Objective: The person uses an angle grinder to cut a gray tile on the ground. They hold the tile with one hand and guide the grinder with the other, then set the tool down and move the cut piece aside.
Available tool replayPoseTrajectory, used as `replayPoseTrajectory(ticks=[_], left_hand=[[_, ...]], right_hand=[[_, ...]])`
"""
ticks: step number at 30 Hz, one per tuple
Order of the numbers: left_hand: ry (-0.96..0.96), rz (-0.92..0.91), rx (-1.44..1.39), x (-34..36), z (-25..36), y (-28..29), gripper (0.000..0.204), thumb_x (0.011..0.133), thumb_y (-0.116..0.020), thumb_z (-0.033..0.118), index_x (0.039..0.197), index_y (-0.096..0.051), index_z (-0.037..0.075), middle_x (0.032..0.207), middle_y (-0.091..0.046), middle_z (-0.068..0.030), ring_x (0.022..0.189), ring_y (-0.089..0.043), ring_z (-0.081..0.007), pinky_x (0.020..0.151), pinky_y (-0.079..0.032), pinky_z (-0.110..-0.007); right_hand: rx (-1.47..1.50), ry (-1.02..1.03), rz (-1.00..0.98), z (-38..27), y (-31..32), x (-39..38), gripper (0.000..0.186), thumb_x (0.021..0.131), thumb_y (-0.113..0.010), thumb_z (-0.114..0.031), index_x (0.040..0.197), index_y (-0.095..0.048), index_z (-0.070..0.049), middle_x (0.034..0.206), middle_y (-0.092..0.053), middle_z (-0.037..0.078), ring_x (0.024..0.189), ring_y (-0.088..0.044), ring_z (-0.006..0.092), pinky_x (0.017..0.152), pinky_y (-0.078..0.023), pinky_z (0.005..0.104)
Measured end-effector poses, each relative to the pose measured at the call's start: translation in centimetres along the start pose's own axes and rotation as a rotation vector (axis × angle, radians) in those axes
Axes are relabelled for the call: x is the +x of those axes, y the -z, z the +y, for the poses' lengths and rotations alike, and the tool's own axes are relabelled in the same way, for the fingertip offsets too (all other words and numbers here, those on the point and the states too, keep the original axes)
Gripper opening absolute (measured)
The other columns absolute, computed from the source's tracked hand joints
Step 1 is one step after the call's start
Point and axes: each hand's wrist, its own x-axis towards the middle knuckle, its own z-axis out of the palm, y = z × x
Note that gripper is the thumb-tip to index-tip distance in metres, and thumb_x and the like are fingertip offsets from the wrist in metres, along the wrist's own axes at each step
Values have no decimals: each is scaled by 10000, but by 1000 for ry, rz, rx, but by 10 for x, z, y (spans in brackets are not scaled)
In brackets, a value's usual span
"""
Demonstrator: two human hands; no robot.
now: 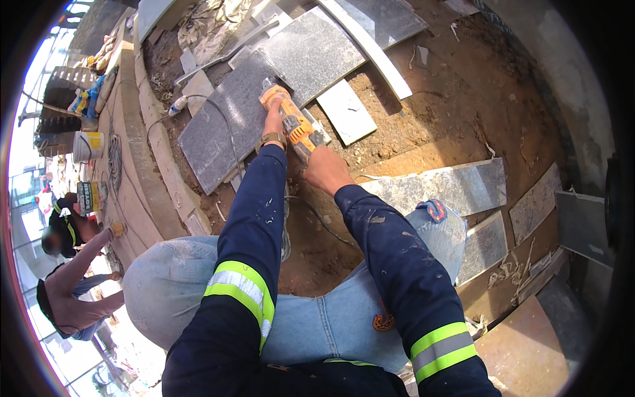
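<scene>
Both my hands are closed on a yellow-orange angle grinder (296,124). My left hand (274,121) wraps round its front body, and a watch sits on that wrist. My right hand (327,171) grips the rear handle. The grinder's head points away from me, over the edge of a dark grey stone slab (215,132). Whether its disc touches the slab cannot be made out. Beyond it lies a speckled grey slab (314,56). A small pale slab piece (347,112) lies on the soil to the right of the grinder.
A curved white strip (372,49) lies across the far slabs. Cables (228,119) trail over the dark slab and soil. Several stone pieces, including a long slab (456,185), lie at right. Buckets (88,146) and two people (76,291) are at left, beside a stepped kerb (159,149).
</scene>
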Motion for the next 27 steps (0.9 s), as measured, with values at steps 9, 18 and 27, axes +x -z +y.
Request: replayPoseTrajectory(ticks=[9,18,27], left_hand=[[2,15,10,-4,-3,-5,470,897,-621,454,1151,-581,60,897,-670,-114,717,-684,-272,643,-584,-414],[19,0,22,1,-3,0,477,892,-620,458,1153,-588,59,915,-674,-106,747,-685,-266,670,-583,-415],[26,0,3,-6,0,-4,506,885,-637,465,1175,-590,53,948,-668,-100,783,-681,-253,696,-578,-399]], right_hand=[[-7,-10,-15,3,2,-2,301,750,-695,-123,997,-662,46,1038,-684,247,1006,-667,371,858,-538,419],[5,-10,-18,1,4,-5,315,748,-704,-133,1005,-662,43,1037,-685,243,1009,-668,368,859,-538,418],[0,-11,-16,-2,5,-2,310,750,-702,-129,1004,-665,45,1041,-682,249,1005,-668,371,850,-541,418]])
